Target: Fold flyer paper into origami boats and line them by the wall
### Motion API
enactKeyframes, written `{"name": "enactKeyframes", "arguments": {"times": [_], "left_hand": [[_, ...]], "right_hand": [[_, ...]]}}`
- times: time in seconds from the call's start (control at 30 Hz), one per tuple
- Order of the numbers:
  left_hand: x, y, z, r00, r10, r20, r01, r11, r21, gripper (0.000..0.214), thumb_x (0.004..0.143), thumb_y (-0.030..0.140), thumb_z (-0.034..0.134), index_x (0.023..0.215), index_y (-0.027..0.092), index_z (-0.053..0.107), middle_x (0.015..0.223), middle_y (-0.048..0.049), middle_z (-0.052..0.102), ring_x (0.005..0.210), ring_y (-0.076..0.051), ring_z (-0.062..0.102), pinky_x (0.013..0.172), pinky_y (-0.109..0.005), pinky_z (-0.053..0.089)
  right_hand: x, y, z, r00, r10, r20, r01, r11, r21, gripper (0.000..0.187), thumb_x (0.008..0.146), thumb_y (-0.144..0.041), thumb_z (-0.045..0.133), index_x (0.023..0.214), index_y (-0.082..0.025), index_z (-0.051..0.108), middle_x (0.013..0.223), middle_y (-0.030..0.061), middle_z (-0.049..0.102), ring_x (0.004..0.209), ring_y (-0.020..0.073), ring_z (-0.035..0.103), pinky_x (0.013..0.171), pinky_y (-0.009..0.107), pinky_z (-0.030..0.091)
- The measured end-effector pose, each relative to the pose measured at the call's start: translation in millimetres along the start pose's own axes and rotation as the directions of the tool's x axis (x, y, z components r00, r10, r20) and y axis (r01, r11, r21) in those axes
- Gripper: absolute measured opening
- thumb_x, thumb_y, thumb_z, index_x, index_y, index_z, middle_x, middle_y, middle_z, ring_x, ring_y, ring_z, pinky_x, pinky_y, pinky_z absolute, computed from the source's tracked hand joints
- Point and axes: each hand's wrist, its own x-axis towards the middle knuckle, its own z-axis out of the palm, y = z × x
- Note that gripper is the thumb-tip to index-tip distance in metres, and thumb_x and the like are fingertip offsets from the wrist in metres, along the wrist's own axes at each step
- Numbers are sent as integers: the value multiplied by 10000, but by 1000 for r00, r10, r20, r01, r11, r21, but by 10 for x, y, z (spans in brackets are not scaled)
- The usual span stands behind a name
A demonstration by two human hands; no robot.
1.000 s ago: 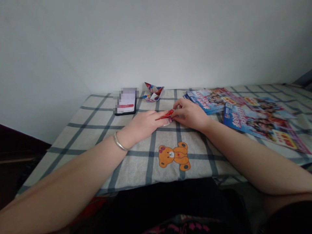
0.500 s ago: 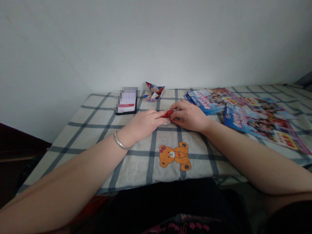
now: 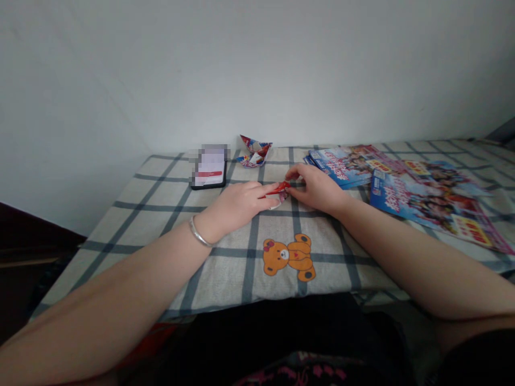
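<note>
A small folded paper [image 3: 279, 188], red on top with a whitish lower edge, lies on the checked cloth between my two hands. My left hand [image 3: 241, 206], a silver bangle on its wrist, has its fingers pressed together on the paper's left part and covers much of it. My right hand [image 3: 316, 187] is at the paper's right end, thumb and curled fingers closed around the tip. Just beyond stands a folded paper figure [image 3: 256, 151] with printed colours and pointed corners.
A phone [image 3: 210, 167] with a lit, partly blurred screen lies at the back left. Several printed flyers [image 3: 426, 201] overlap at the right. A bear picture [image 3: 287, 257] marks the tablecloth [image 3: 225, 273] near the front edge. Behind the table rises a pale wall [image 3: 257, 69].
My right hand has shifted slightly right along the paper, and its fingers have drawn back, so more of the red paper shows. The left hand has stayed nearly still.
</note>
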Motion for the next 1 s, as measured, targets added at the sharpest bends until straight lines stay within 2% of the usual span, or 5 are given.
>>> {"name": "enactKeyframes", "arguments": {"times": [0.23, 0.43, 0.6, 0.77, 1.0], "left_hand": [[26, 36, -14, 998, -59, 19, 60, 998, -30, 281, 1035, 278, 477, 1226, 285, 683, 1453, -33, 578, 1032, -194, 649, 791, -316, 526], [23, 38, -26, 999, -34, 15, 35, 999, -25, 301, 1037, 258, 461, 1253, 277, 670, 1363, -41, 635, 1023, -195, 656, 785, -313, 518], [9, 23, -27, 999, 45, -27, -45, 999, -15, 344, 1037, 186, 428, 1322, 234, 616, 1156, -59, 711, 987, -185, 655, 756, -293, 510], [21, 37, -36, 1000, -23, 6, 23, 1000, -7, 282, 1017, 193, 459, 1219, 171, 655, 1041, -77, 709, 935, -205, 668, 747, -314, 535], [7, 25, 7, 996, -68, 60, 72, 996, -61, 277, 975, 129, 507, 1200, 175, 662, 1167, -72, 717, 1060, -204, 653, 834, -318, 560]], "right_hand": [[14, 62, 39, 996, -39, 82, 40, 999, -3, 398, 811, -247, 694, 1197, -153, 658, 1037, 98, 739, 956, 253, 651, 889, 406, 495], [10, 5, -43, 953, -245, 179, 250, 968, -10, 220, 873, -180, 595, 1041, -170, 736, 992, 97, 726, 959, 236, 648, 887, 377, 493], [-1, -60, -127, 947, -218, 236, 236, 971, -50, 211, 836, -149, 608, 990, -198, 743, 972, 75, 730, 939, 230, 644, 865, 362, 494], [-4, -76, -145, 951, -199, 235, 222, 972, -79, 176, 822, -151, 618, 942, -201, 737, 934, 60, 728, 923, 225, 648, 829, 341, 490], [-13, -87, -137, 942, -246, 229, 269, 961, -73, 184, 885, -178, 587, 932, -218, 760, 969, 58, 739, 921, 213, 656, 804, 330, 488]]}}
